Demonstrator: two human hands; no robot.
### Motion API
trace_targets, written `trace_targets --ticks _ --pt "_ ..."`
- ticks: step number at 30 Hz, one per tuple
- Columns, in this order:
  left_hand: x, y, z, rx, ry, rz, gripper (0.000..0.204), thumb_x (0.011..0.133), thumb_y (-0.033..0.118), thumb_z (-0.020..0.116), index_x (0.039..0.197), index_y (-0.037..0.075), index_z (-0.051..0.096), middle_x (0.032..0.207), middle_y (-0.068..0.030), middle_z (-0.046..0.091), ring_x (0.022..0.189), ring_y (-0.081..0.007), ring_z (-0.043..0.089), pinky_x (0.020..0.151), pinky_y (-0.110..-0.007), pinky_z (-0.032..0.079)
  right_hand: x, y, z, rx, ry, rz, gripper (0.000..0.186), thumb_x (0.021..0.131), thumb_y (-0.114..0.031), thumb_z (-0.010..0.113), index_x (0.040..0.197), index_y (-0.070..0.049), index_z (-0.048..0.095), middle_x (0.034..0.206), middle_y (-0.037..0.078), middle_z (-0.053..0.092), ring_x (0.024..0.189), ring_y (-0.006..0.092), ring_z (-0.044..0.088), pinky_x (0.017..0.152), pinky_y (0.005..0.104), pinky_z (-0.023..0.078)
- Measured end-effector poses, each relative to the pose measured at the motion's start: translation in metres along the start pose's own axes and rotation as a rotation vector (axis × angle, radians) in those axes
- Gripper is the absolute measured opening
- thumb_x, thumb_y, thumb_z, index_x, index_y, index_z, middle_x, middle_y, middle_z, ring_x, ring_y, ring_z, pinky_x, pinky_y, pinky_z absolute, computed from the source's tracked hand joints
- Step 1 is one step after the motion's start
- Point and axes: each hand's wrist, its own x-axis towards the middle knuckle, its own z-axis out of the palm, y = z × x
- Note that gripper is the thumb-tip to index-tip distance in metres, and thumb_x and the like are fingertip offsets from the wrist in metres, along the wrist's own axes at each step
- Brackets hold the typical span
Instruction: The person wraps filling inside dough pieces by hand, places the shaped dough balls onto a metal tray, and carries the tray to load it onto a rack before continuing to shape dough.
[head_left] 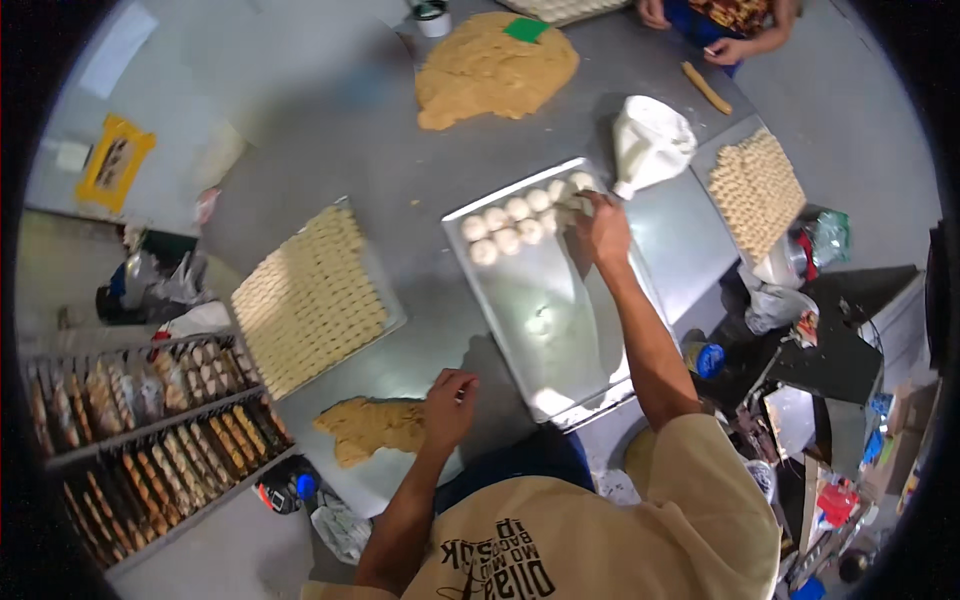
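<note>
A metal baking tray (545, 360) lies before me, with two rows of round, pale dough balls (505, 240) at its far end. Over the right end of these rows is my right hand (605, 228), its fingers closed on a pale dough ball that they partly cover. Closer to me, my left hand (452, 403) is curled beside a flattened lump of tan dough (370, 428). Something small and light shows between its fingers, too small to name.
Left stands a tray of small pale pieces (310, 300); another such tray (757, 190) is at right. A white piping bag (652, 140) and a large dough mound (495, 68) lie farther back. A co-worker's hand (725, 50) is at the far edge. Loaded racks (170, 460) stand left.
</note>
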Motion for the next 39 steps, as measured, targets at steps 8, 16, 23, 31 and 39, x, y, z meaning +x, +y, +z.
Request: trace_targets --ticks 8,16,23,31,39 --pt "-0.114 -0.052 -0.113 -0.055 0.039 -0.016 0.016 0.102 0.011 0.074 0.115 0.002 0.079 0.112 -0.0148 0.071 0.089 -0.0255 0.074 0.075 -0.035 0.062 -0.118 -0.228 0.129 0.177 -0.243 -0.39 0.017 0.092 -0.017 0.078 0.106 -0.008 0.083 0.113 0.016 0.077 0.109 0.0387 0.073 0.093 0.05 0.06" --pt "-0.228 -0.104 -0.217 0.108 0.452 -0.324 0.013 0.102 0.008 0.074 0.111 0.0 0.08 0.103 -0.0141 0.073 0.087 -0.0252 0.073 0.075 -0.036 0.059 -0.095 -0.345 0.292 0.017 -0.127 -0.718 0.025 0.097 -0.021 0.065 0.114 -0.009 0.079 0.135 0.02 0.072 0.118 0.0414 0.073 0.101 0.054 0.06" --pt "-0.258 -0.125 -0.224 -0.223 0.652 -0.397 0.016 0.103 0.012 0.075 0.108 -0.002 0.079 0.1 -0.0114 0.075 0.089 -0.019 0.071 0.078 -0.033 0.057 -0.109 -0.362 0.263 0.134 -0.265 -0.542 0.026 0.094 -0.019 0.076 0.118 -0.01 0.076 0.115 0.013 0.078 0.103 0.0339 0.076 0.083 0.0518 0.061" --pt "-0.142 -0.025 -0.252 -0.941 0.285 -0.396 0.036 0.111 0.032 0.069 0.125 0.0 0.076 0.109 -0.0081 0.078 0.094 -0.0163 0.072 0.081 -0.033 0.058 -0.227 -0.381 0.033 1.282 -1.092 0.271 0.023 0.098 -0.005 0.079 0.121 -0.004 0.078 0.106 0.004 0.08 0.093 0.012 0.074 0.078 0.0299 0.059" --pt "-0.148 0.05 -0.251 -1.117 0.097 -0.061 0.024 0.112 0.016 0.067 0.127 -0.003 0.073 0.115 -0.0126 0.078 0.098 -0.019 0.073 0.083 -0.034 0.057 -0.311 -0.381 -0.084 1.226 -0.719 -0.181 0.025 0.097 0.006 0.076 0.121 0.001 0.079 0.126 0.01 0.078 0.112 0.0159 0.072 0.089 0.0316 0.06"
